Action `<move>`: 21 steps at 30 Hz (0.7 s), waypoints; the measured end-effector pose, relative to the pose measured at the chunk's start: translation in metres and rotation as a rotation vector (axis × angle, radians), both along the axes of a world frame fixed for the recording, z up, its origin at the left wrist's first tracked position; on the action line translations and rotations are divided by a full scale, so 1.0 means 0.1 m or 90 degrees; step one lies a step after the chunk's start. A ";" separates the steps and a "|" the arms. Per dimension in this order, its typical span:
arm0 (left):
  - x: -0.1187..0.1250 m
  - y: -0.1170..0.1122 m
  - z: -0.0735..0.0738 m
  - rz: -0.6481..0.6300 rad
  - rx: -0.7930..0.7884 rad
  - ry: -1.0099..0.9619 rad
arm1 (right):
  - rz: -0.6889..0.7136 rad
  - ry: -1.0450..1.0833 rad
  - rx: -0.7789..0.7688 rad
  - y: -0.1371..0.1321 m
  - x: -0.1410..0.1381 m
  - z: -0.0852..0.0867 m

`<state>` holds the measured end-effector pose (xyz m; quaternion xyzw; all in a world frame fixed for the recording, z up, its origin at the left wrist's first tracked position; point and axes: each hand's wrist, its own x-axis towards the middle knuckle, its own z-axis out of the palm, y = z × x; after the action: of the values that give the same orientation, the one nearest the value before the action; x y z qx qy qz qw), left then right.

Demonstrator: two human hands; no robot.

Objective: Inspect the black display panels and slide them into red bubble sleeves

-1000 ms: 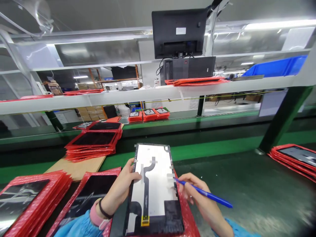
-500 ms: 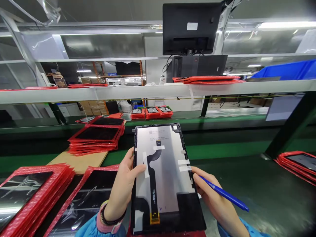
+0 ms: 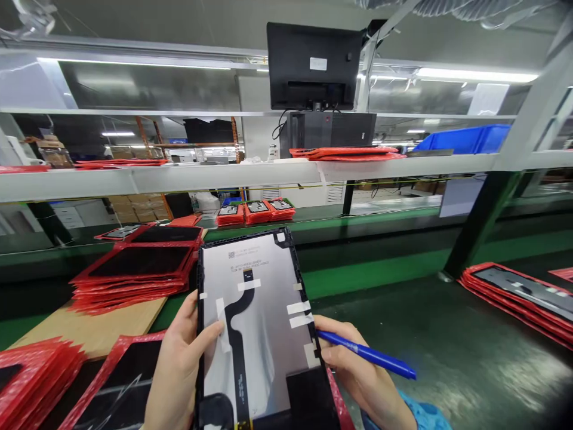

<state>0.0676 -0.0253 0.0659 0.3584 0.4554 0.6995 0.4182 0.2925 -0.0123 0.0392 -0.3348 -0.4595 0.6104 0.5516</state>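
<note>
I hold a tablet display panel (image 3: 262, 322) upright in front of me, its silver back facing me with a black flex cable and white tape strips on it. My left hand (image 3: 179, 364) grips its left edge, thumb pressed on the back. My right hand (image 3: 358, 376) supports the panel's right edge and pinches a blue pen (image 3: 367, 355) that points toward the panel. A red bubble bag (image 3: 338, 400) shows just under the panel's lower right corner.
Stacks of red-bagged panels lie at the left (image 3: 134, 269), lower left (image 3: 36, 370) and far right (image 3: 519, 295). A wooden board (image 3: 94, 325) sits under the left stack. A green conveyor (image 3: 380, 269) runs behind. A shelf (image 3: 268, 173) carries a monitor (image 3: 313, 65) and a blue bin (image 3: 465, 138).
The panel has been lifted off the red bag and raised closer to my view, then shifted slightly left. Both hands kept their grip; the pen stayed in my right hand.
</note>
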 end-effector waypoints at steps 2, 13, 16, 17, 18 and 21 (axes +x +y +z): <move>0.01 -0.01 -0.01 0.018 -0.009 -0.005 | -0.008 -0.033 0.026 -0.01 0.00 0.03; 0.05 -0.09 -0.03 0.085 -0.032 0.030 | -0.115 -0.211 0.138 -0.05 -0.01 -0.05; 0.04 -0.10 -0.12 0.071 -0.019 0.055 | -0.121 -0.251 0.165 -0.03 -0.04 -0.03; 0.04 -0.10 -0.14 0.070 -0.011 0.061 | -0.128 -0.272 0.171 -0.02 -0.05 -0.02; 0.04 -0.10 -0.16 0.069 -0.004 0.062 | -0.136 -0.293 0.175 -0.01 -0.06 -0.01; 0.05 -0.10 -0.19 0.065 0.006 0.058 | -0.144 -0.316 0.176 0.02 -0.09 0.02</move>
<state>0.0729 -0.0358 0.0468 0.3678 0.4884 0.7050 0.3594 0.2831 -0.0104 0.0417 -0.4447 -0.6188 0.3759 0.5273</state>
